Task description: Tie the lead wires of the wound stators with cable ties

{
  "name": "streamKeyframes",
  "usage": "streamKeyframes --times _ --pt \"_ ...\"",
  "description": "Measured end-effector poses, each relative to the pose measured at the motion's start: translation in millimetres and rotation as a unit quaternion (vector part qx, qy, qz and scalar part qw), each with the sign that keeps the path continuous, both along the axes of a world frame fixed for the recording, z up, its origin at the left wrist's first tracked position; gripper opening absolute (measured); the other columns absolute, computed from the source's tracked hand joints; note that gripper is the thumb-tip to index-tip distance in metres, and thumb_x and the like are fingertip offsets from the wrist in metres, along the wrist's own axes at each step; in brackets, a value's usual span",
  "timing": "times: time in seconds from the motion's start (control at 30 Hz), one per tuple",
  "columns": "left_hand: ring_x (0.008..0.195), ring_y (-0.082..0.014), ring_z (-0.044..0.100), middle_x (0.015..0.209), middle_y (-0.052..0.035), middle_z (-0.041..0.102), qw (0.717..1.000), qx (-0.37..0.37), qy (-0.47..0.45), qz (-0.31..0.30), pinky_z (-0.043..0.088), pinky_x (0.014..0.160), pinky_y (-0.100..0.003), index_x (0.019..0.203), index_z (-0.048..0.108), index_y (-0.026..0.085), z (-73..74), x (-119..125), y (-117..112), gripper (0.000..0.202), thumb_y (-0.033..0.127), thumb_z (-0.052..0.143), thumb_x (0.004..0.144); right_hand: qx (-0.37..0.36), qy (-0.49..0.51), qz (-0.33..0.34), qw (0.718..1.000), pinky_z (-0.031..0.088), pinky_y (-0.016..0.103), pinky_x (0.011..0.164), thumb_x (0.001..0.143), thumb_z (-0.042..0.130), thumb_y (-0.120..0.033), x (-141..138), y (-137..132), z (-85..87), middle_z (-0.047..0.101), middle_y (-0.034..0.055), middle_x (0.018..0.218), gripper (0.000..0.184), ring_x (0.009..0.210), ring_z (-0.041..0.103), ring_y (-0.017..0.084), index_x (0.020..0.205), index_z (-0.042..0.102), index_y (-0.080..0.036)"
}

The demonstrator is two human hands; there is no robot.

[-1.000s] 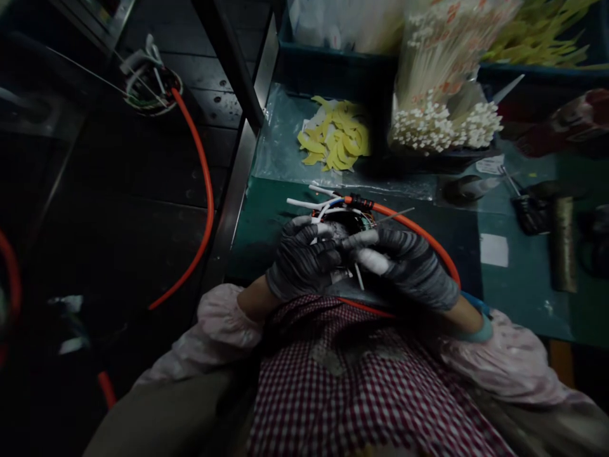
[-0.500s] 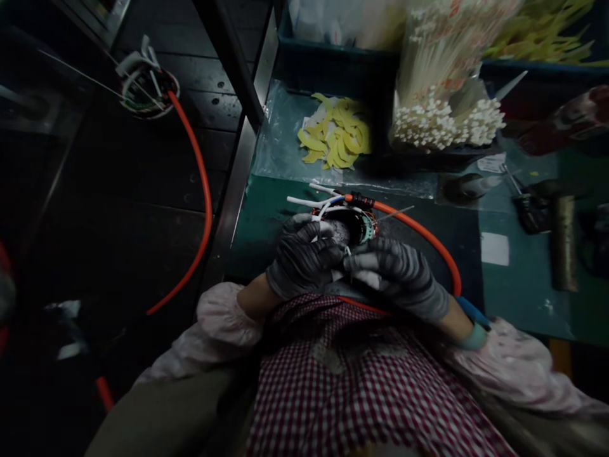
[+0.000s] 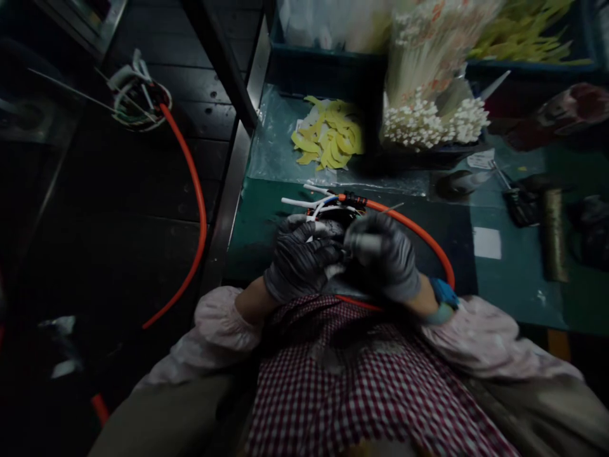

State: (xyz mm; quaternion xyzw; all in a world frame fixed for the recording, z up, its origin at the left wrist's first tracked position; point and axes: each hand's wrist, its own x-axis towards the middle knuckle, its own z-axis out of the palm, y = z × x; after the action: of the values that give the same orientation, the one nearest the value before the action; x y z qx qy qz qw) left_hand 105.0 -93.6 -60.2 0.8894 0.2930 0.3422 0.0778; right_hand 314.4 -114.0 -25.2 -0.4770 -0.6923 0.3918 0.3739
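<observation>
A ring-shaped motor stator (image 3: 332, 226) with dark windings rests on the green bench right in front of me. White-sleeved leads (image 3: 295, 202) stick out at its far left, and an orange cable (image 3: 425, 237) tied at its far rim curves away to the right. My left hand (image 3: 302, 259), in a grey striped glove, is closed on the near left side of the stator. My right hand (image 3: 387, 257), gloved alike and blurred, has its fingers curled over the near right rim; what they pinch is hidden. A thin rod (image 3: 392, 207) lies beyond it.
Yellow strips (image 3: 328, 134) lie on plastic film behind the stator. A bundle of white tubes (image 3: 432, 120) stands in a dark box. Bottle (image 3: 459, 184), scissors-like tool (image 3: 518, 203) and metal bar (image 3: 554, 235) lie right. Another wired stator (image 3: 140, 101) sits left, beyond a metal edge.
My right hand has moved leftward and up over the stator's right rim, its fingers curling more. My left hand keeps its hold. The whole view has shifted slightly.
</observation>
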Motion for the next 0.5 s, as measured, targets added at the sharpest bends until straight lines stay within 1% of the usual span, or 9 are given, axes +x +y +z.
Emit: streamKeyframes --times 0.07,0.13,0.17,0.23,0.27,0.33,0.4,0.47,0.5 --pt "0.106 -0.0234 0.074 0.096 0.0057 0.081 1.000 0.005 -0.015 -0.012 0.047 0.111 -0.053 0.103 0.068 0.032 0.6 1.2 0.9 0.010 0.033 0.076 0.096 0.051 -0.015 -0.051 0.997 0.064 0.043 0.090 0.105 0.057 -0.035 -6.6 13.5 2.0 0.078 0.0043 0.098 0.018 0.093 0.075 0.024 0.101 0.074 -0.029" --pt "0.107 -0.0228 0.074 0.094 0.0068 0.081 0.999 0.019 -0.032 -0.014 0.045 0.114 -0.052 0.104 0.067 0.032 1.7 2.7 0.2 0.011 0.034 0.076 0.097 0.093 -0.014 -0.085 0.992 0.063 0.044 0.095 0.105 0.056 -0.031 -6.5 18.3 5.1 0.078 0.0052 0.103 0.015 0.099 0.075 0.025 0.103 0.071 -0.030" --pt "0.111 -0.0234 0.073 0.098 0.0057 0.082 0.999 0.032 -0.033 -0.006 0.044 0.116 -0.052 0.106 0.067 0.032 2.5 2.9 -1.6 0.011 0.036 0.074 0.098 0.107 -0.011 -0.115 0.988 0.064 0.044 0.095 0.105 0.057 -0.030 -2.7 17.3 7.5 0.078 0.0049 0.104 0.013 0.099 0.076 0.025 0.106 0.070 -0.030" --pt "0.126 -0.0270 0.068 0.117 0.0015 0.082 0.998 0.049 -0.028 0.036 0.043 0.120 -0.053 0.112 0.069 0.033 3.6 0.0 -9.3 0.017 0.045 0.072 0.100 0.122 -0.006 -0.195 0.973 0.064 0.043 0.095 0.106 0.059 -0.029 15.0 10.8 12.4 0.079 0.0042 0.106 0.011 0.099 0.076 0.024 0.112 0.068 -0.031" --pt "0.134 -0.0298 0.065 0.129 -0.0007 0.079 0.996 0.051 -0.032 0.066 0.043 0.122 -0.056 0.117 0.069 0.034 3.4 -3.8 -15.1 0.024 0.051 0.073 0.100 0.134 -0.011 -0.236 0.962 0.064 0.044 0.097 0.107 0.060 -0.030 29.5 6.6 13.7 0.078 0.0041 0.108 0.010 0.100 0.076 0.024 0.113 0.067 -0.031" --pt "0.145 -0.0356 0.057 0.151 -0.0036 0.068 0.988 0.017 -0.066 0.142 0.042 0.126 -0.062 0.134 0.066 0.038 0.0 -16.8 -28.1 0.045 0.059 0.077 0.095 0.161 -0.034 -0.309 0.937 0.061 0.047 0.103 0.105 0.064 -0.030 68.8 -1.0 11.0 0.078 0.0046 0.111 0.009 0.105 0.076 0.026 0.113 0.067 -0.031" --pt "0.151 -0.0387 0.054 0.165 -0.0049 0.057 0.968 -0.085 -0.118 0.205 0.046 0.127 -0.065 0.157 0.052 0.043 -6.5 -33.9 -37.4 0.069 0.058 0.077 0.095 0.177 -0.060 -0.382 0.905 0.058 0.048 0.104 0.102 0.070 -0.031 116.8 -4.2 -0.5 0.077 0.0058 0.110 0.007 0.106 0.074 0.026 0.109 0.068 -0.029" --pt "0.152 -0.0397 0.055 0.169 -0.0071 0.054 0.949 -0.193 -0.134 0.211 0.053 0.123 -0.063 0.167 0.044 0.042 -12.2 -48.1 -36.6 0.066 0.051 0.065 0.104 0.151 -0.081 -0.438 0.883 0.059 0.043 0.094 0.096 0.077 -0.032 162.6 0.2 -19.0 0.076 0.0082 0.103 0.012 0.096 0.073 0.025 0.102 0.068 -0.027" --pt "0.151 -0.0395 0.057 0.169 -0.0088 0.056 0.947 -0.228 -0.125 0.188 0.056 0.119 -0.062 0.167 0.046 0.039 -13.0 -51.8 -31.5 0.060 0.046 0.058 0.109 0.122 -0.100 -0.450 0.879 0.059 0.041 0.089 0.092 0.083 -0.035 181.2 5.7 -29.4 0.077 0.0092 0.101 0.018 0.091 0.072 0.024 0.100 0.069 -0.027"
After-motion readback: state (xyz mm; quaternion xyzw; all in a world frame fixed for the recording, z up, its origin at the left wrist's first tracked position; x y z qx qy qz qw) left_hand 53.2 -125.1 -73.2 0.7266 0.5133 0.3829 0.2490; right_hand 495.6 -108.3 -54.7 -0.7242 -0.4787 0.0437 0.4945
